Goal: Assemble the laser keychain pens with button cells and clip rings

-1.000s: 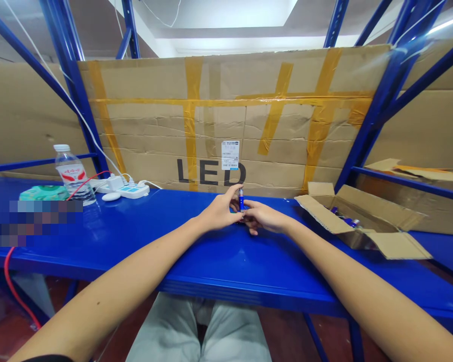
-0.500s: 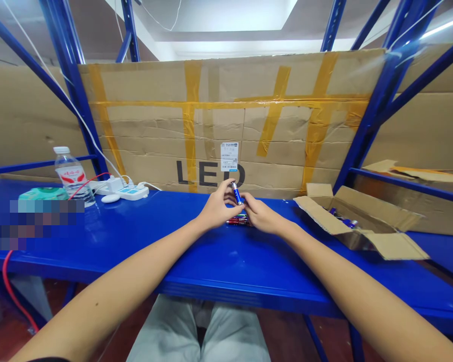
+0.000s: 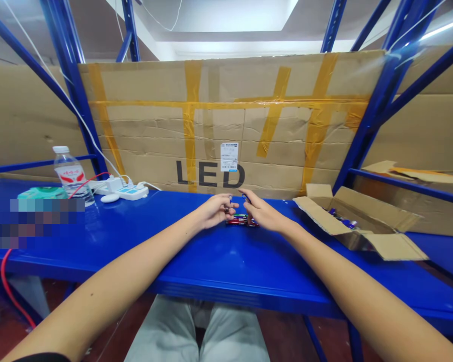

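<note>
My left hand is over the middle of the blue table, its fingers curled around a small blue cylinder, probably a mini flashlight or part of one, mostly hidden. Facing it, a short gap away, is my right hand. A small blue piece shows between its thumb and forefinger; I cannot make out its exact kind. Beneath both hands, small shiny red and green cylinders lie side by side on the tabletop, partly covered by the right fingers.
At right, an open cardboard box contains several blue cylinders. On the left are a water bottle, a green pack and a white power strip with cables. A large carton stands behind the table.
My hands have drawn apart and lowered slightly. The blue cylinder, upright and plainly visible between them before, is now mostly hidden, with a blue bit showing at each hand.
</note>
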A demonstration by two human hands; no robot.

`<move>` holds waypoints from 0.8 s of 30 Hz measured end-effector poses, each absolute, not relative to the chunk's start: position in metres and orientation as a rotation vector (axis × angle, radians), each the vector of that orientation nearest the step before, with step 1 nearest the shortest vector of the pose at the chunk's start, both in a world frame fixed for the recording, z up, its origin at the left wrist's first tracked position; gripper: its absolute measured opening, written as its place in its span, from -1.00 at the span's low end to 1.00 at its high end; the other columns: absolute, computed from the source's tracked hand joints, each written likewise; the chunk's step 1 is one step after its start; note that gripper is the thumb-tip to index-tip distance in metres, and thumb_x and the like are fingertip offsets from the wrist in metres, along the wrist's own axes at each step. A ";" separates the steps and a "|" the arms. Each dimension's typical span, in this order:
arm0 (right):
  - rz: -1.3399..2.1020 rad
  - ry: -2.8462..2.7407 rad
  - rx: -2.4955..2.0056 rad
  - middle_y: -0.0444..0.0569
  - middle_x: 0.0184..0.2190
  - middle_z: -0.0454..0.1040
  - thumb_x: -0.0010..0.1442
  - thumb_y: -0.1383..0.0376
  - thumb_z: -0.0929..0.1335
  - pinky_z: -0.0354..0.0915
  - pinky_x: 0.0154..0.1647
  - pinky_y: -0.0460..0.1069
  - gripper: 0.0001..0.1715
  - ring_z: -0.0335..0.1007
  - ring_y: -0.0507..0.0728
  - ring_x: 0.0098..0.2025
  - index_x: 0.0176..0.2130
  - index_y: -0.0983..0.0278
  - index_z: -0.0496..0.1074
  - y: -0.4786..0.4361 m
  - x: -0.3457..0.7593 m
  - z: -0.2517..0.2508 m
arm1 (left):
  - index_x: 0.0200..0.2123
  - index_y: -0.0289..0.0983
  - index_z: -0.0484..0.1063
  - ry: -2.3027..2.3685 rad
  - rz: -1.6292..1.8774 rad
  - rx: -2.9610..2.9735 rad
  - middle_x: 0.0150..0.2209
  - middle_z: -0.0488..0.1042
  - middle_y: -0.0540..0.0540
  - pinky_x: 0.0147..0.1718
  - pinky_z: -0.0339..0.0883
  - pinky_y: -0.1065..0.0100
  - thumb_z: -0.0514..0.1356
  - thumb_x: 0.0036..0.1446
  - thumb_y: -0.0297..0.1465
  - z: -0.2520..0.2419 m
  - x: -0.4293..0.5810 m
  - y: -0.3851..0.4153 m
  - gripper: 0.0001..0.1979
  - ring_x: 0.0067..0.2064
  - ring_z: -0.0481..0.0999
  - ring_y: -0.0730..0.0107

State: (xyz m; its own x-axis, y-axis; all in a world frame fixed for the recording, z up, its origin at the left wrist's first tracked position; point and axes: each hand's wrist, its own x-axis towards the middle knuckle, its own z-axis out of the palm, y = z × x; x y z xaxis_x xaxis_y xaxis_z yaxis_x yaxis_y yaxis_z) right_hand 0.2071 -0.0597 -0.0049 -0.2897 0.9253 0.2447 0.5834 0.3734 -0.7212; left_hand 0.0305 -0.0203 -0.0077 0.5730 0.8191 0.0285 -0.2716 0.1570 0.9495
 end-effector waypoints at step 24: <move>0.414 -2.208 -1.218 0.21 -0.01 0.42 0.36 0.34 0.12 0.23 -0.04 0.06 -0.78 0.38 0.21 -0.02 -0.02 0.29 0.18 -0.057 0.198 -0.018 | -0.13 -0.31 0.30 0.790 1.025 1.460 -0.59 0.26 0.13 -0.65 -0.05 0.51 0.31 0.04 -0.50 -0.021 0.040 -0.021 -0.67 -0.65 0.15 0.65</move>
